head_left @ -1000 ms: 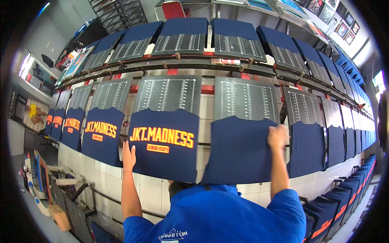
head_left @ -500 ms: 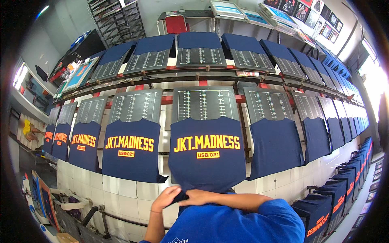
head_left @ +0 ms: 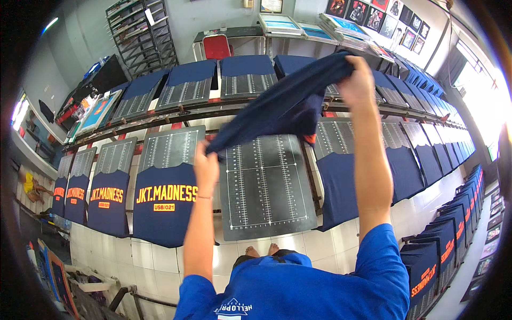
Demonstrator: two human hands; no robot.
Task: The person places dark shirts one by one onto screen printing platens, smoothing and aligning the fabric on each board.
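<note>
A navy shirt [head_left: 272, 109] is stretched aslant through the air between my two hands, lifted clear of the dark printing board [head_left: 261, 192] below it. My left hand [head_left: 206, 169] is closed on its lower left end. Higher up and farther out, my right hand [head_left: 356, 85] grips the other end. A bit of orange print shows at the shirt's hanging edge; folds hide the rest. White ruled marks cover the bare board. On the board to its left lies another navy shirt [head_left: 170, 221] with yellow and orange print; to its right is a plain navy shirt [head_left: 341, 186].
A metal rail [head_left: 160, 121] runs between the near and far rows of boards. Shirts with orange print [head_left: 426, 261] hang over boards at the lower right. Against the back wall are a red chair [head_left: 216, 48], a rack [head_left: 141, 40] and stacked screen frames [head_left: 346, 29].
The printed shirt has come off the middle board and is now raised, baring the board. My hands have moved up and apart from the near edge, the right one farther.
</note>
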